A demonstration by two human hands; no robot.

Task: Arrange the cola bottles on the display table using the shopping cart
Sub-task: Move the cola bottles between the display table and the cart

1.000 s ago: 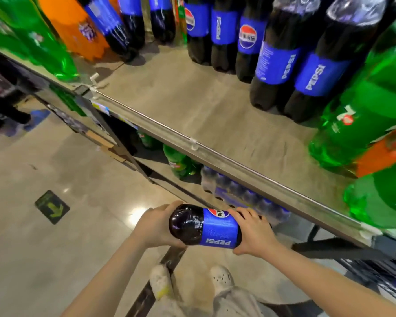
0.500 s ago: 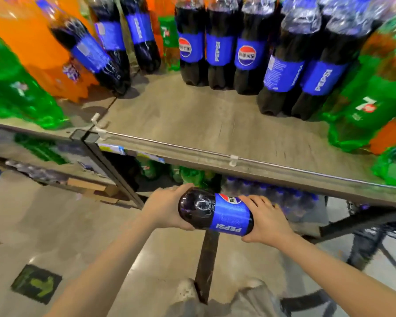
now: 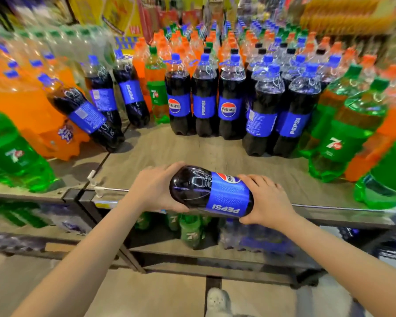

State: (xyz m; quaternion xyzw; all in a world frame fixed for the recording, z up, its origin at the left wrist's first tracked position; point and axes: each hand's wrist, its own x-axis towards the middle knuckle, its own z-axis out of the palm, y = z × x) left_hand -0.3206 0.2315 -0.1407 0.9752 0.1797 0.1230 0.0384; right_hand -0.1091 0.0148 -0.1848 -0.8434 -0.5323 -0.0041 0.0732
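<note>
Standing cola bottles [image 3: 204, 97] fill the back of the table [image 3: 160, 152], their blue labels facing forward; three more [image 3: 101, 104] lean at the left against orange soda [image 3: 25, 110]. Green bottles [image 3: 343, 143] crowd the right side and another green bottle [image 3: 12, 154] stands at the left front corner. Between them lies a bare patch of tabletop, with the row of colas closing it off behind. A lower shelf [image 3: 192, 252] under the table carries more green bottles and wrapped packs.

The held bottle [image 3: 212, 191] lies sideways over the table's front edge — dark cola, blue Pepsi label reading upside down, base toward the left. The left hand [image 3: 156, 186] cups the base, its grip curled round the rounded end. The right hand [image 3: 268, 202] wraps the label end, fingers curled over the top; the cap is hidden.

Half a second ago the bottle was below the table's front edge; now it is up level with the tabletop, and more of the display shows behind.
</note>
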